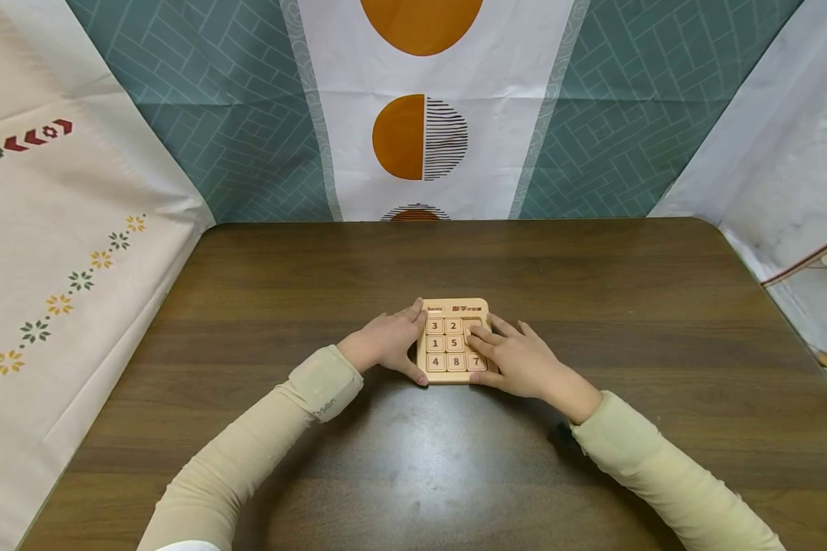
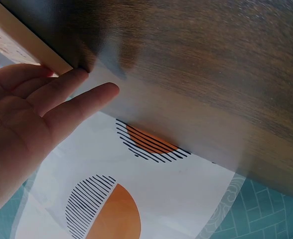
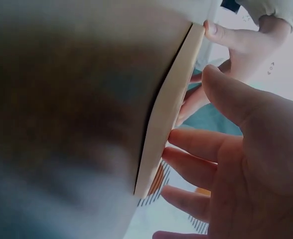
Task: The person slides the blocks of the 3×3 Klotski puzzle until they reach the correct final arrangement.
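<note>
Wooden number puzzle, lettered edge farthest, long axis front-to-back

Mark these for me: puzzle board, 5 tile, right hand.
Puzzle board (image 1: 447, 307), head view: bare top border.
5 tile (image 1: 454, 343), head view: its printed digit.
Right hand (image 1: 520, 362), head view: back of the hand.

pale wood-coloured number puzzle, dark brown wood-grain table, teal brick-patterned cloth, cream sleeves
</note>
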`<state>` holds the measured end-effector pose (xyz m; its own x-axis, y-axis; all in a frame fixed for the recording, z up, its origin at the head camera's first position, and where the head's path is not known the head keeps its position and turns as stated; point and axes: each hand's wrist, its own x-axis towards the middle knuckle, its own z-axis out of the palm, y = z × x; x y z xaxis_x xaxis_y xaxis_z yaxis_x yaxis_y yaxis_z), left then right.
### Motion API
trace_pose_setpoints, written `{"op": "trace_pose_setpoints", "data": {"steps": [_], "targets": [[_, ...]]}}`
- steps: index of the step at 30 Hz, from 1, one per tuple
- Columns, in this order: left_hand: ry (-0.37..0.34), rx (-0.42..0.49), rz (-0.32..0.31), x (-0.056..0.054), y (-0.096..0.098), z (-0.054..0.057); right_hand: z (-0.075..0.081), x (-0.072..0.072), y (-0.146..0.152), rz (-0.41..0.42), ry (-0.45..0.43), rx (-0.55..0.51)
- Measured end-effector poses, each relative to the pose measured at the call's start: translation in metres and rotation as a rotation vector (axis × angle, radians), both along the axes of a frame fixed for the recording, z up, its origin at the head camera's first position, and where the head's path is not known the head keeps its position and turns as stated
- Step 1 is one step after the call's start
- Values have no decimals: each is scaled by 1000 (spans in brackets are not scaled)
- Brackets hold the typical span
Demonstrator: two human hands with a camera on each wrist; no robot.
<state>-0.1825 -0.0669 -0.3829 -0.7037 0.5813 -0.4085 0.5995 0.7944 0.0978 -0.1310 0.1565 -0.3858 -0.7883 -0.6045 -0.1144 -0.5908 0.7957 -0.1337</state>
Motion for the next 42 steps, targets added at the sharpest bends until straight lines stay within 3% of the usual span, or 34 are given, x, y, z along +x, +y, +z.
{"op": "trace_pose_setpoints", "data": {"steps": [12, 19, 26, 42], "targets": [[-4, 8, 4, 1, 0, 0, 1, 11, 1, 14, -1, -14], [-2, 7, 2, 2, 0, 0, 4, -3, -6, 18, 17, -9], [8, 8, -5, 1, 0, 0, 1, -19, -15, 21, -43, 4], [10, 4, 2, 1, 0, 0, 1, -19, 11, 7, -54, 21]]}}
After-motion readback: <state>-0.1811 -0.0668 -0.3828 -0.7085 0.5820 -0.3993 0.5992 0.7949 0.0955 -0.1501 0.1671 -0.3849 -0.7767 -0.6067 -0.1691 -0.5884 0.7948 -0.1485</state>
